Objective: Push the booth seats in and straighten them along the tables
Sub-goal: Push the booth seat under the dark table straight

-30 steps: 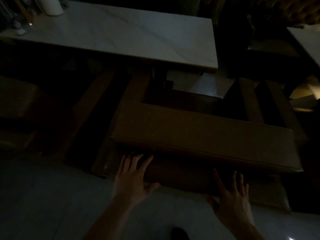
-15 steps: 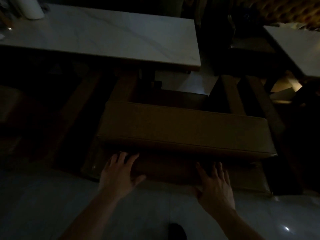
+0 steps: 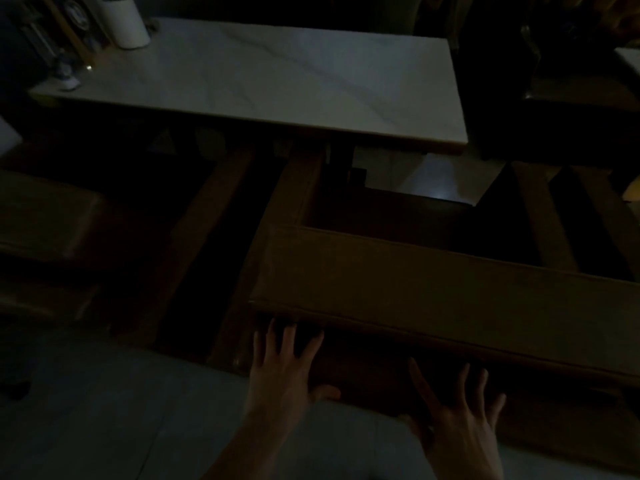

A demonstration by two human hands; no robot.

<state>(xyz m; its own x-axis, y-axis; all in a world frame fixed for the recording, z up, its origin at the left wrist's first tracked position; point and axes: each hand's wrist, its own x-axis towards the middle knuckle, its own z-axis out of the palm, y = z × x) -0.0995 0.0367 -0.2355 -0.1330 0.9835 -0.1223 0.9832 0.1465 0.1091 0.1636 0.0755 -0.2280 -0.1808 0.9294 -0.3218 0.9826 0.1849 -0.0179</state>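
Observation:
The room is very dim. A brown booth seat (image 3: 433, 292) stands in front of me, its padded back rail running from centre to the right edge. My left hand (image 3: 282, 372) lies flat with fingers spread against the back panel below the rail, near the seat's left corner. My right hand (image 3: 457, 410) presses flat on the same panel further right, fingers apart. Beyond the seat is a white marble table (image 3: 294, 81). The seat's cushion is in deep shadow and hard to make out.
A second brown seat (image 3: 45, 230) sits at the left, with a dark gap between the two. A white cylinder (image 3: 124, 24) and small items stand on the table's far left end. Another table corner (image 3: 628, 60) shows at the right. Pale floor tiles (image 3: 104, 420) lie under me.
The view has swung left, so the seat and table sit further right in the frame. Both hands stay flat on the seat's back panel in the same places.

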